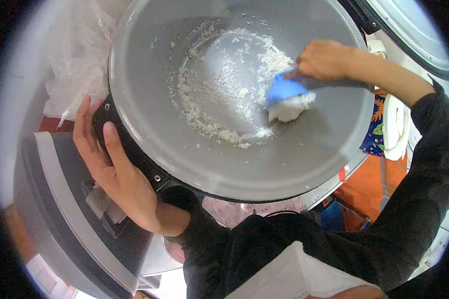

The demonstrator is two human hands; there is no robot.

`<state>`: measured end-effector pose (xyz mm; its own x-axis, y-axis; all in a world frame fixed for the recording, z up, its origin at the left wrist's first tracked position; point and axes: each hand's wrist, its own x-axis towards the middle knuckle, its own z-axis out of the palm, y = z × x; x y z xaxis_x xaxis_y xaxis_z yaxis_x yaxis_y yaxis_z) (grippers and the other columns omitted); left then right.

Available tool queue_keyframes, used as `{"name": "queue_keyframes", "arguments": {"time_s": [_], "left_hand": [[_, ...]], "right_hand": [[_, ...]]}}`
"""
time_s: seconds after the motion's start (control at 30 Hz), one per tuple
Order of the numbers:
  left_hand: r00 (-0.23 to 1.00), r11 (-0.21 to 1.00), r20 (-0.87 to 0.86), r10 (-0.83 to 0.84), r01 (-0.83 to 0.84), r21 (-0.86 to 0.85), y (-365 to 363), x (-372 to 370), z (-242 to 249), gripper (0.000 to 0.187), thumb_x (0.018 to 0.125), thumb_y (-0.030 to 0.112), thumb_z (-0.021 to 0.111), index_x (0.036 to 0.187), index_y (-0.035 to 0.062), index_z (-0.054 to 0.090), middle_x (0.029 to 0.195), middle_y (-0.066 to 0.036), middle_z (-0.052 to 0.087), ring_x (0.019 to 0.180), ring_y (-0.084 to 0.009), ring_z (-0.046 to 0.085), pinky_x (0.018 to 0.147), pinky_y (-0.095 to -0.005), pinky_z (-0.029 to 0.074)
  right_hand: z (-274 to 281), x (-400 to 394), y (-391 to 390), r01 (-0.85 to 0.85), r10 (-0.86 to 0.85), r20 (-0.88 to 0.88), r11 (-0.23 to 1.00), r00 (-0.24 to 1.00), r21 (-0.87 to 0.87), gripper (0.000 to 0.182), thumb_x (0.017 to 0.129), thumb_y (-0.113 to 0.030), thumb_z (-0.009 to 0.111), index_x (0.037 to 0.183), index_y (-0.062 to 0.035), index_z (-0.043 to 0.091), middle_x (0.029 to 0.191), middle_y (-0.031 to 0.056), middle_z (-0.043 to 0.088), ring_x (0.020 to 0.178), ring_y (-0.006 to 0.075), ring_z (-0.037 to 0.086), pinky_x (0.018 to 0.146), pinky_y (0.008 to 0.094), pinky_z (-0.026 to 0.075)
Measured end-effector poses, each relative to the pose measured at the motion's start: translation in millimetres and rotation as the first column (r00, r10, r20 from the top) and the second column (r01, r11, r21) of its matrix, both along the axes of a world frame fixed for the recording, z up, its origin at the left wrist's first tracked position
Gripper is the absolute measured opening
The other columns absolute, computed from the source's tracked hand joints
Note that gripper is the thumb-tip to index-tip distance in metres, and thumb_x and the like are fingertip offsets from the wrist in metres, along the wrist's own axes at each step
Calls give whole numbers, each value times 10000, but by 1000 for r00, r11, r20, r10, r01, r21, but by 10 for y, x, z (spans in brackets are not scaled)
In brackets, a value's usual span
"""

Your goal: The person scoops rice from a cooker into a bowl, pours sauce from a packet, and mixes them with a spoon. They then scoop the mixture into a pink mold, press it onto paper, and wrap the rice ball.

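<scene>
While left hand [115,172] fingers spread on pot [304,164] rim, right hand [324,60] fingers clenched around blue scoop [283,89], rice [290,107].

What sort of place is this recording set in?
Probably a kitchen, perhaps a commercial one: a very large grey metal cooker pot with leftover white rice, a blue plastic rice paddle in the right hand, and the left hand steadying the rim.

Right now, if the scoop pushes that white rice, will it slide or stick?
The rice would probably stick: bits cling up the sloped side of the pot. It likely clumps, since a lump sits whole on the blue scoop. It looks soft and light, so pushing may smear it.
</scene>
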<state>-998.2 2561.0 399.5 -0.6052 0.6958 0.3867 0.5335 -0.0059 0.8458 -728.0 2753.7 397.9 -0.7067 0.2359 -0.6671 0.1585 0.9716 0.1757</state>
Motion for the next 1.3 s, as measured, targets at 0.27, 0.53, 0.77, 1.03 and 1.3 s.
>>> {"name": "queue_keyframes", "arguments": {"time_s": [0.27, 0.53, 0.77, 1.03, 1.3], "left_hand": [[998, 1000, -60, -11, 11, -3, -22, -53, -27, 336, 912, 92, 446, 1231, -13, 451, 1179, -149, 508, 1135, -224, 446, 1008, -335, 270], [995, 999, -88, -43, 43, 2, -20, -81, -36, 350, 915, 90, 434, 1251, -5, 423, 1185, -160, 503, 1145, -227, 437, 1010, -335, 267], [998, 997, -47, -45, 48, 68, -18, -188, -134, 341, 909, 117, 447, 1230, 2, 435, 1177, -157, 491, 1131, -252, 447, 977, -347, 319], [943, 904, -55, -328, 330, 271, -1496, 197, 186, 261, 908, 118, 454, 1130, -7, 510, 1044, -152, 568, 972, -248, 565, 860, -305, 425], [881, 972, 411, 235, -210, -105, -4066, 43, -803, 369, 969, 290, 334, 1109, 23, 547, 1038, -108, 596, 919, -184, 586, 793, -289, 449]], "right_hand": [[-247, -335, -298, 160, -240, -92, 841, 966, -516, 369, 853, -120, 515, 1220, -132, 538, 903, 163, 637, 845, 325, 607, 743, 406, 480], [-273, -349, -225, 294, -512, 27, 450, 859, -843, 395, 878, -126, 536, 1269, -88, 491, 811, 91, 640, 686, 181, 590, 629, 329, 474], [837, -105, -702, 364, -767, 43, 255, 641, -896, 372, 904, -222, 529, 1247, -80, 506, 588, 1, 448, 404, 40, 382, 343, 190, 324], [938, 354, -2286, 267, -978, -23, 80, 209, -960, 409, 882, -219, 547, 1199, 12, 433, 725, 79, 573, 374, 88, 458, 332, 192, 356], [-727, -3, -4154, 83, -827, 547, -541, 131, -837, 514, 857, -98, 568, 1322, -50, 353, 811, 89, 580, 450, 80, 441, 378, 210, 341]]}}
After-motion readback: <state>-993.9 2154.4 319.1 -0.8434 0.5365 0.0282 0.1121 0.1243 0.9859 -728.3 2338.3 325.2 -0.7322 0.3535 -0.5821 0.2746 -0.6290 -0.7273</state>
